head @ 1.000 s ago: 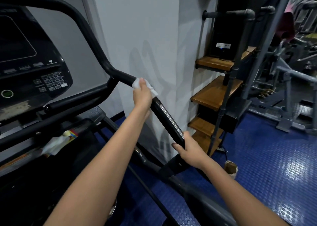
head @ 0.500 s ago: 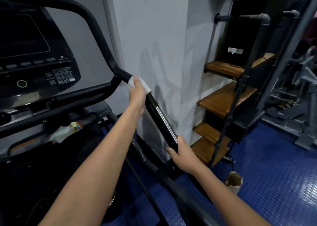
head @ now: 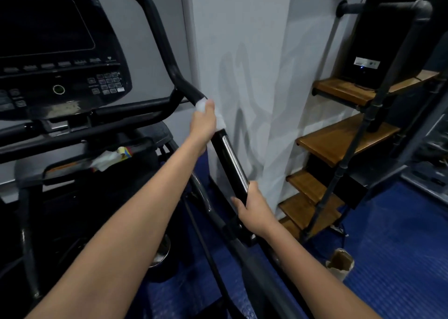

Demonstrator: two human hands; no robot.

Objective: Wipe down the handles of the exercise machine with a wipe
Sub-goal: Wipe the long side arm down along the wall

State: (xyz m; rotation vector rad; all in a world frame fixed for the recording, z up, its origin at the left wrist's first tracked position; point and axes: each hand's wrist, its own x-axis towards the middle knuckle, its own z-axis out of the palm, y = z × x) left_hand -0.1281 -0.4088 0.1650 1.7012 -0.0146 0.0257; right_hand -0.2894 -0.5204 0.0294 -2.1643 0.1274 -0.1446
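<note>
The left hand is wrapped round the black tubular side handle of the exercise machine, with the crumpled white wipe pressed between palm and bar at the handle's upper end, just below the bend. The right hand grasps the lower end of the same handle, at the foot of its chrome strip.

Risks, as judged:
- The wipe is bunched and only partly under the palm. A quick stroke down the bar could roll it out of the grasp, or leave the far side of the handle untouched.
- The right hand covers the lower end of the handle. That patch would be missed unless the hand shifts.
- The handle stands close to the pale grey wall, so knuckles could scrape it on a full wrap.

Count:
- Hands: two, both on the one handle.
- Wipes in use: one. A second crumpled white sheet lies in the machine's tray, below the black console with keypad.
- Consoles: one.
- Wooden shelf boards on the black pipe rack: four visible.
- Brown paper cup on the blue studded floor: one.
</note>
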